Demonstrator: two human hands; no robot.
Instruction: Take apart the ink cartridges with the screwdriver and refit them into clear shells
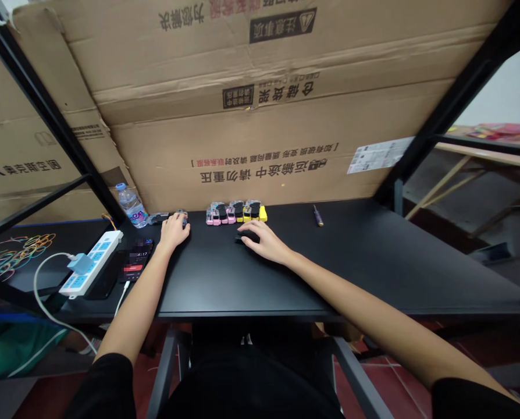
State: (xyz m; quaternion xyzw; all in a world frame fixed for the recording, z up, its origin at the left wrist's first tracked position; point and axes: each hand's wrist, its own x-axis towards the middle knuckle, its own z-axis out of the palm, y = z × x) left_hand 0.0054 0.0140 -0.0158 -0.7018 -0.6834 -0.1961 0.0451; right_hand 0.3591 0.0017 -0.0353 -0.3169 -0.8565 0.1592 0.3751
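Toward the back left of the black desk (216,273), my left hand (174,231) rests with its fingers bent over a small grey, partly see-through piece (184,217); the fingers hide much of it. A similar grey piece (157,218) lies just left of it. My right hand (266,241) is curled around a small rounded black object (248,235) on the desk; its kind is unclear. Behind that hand stands a row of several small pink pieces (217,220) and yellow pieces (246,217) with black and clear tops, near the cardboard.
A water bottle (131,205), a lit phone (136,262) and a white power strip (95,262) with a plugged charger (81,263) are at left. A purple-handled screwdriver (318,216) lies right. Cardboard (242,134) walls the back. Another person's green clothing (20,352) shows lower left.
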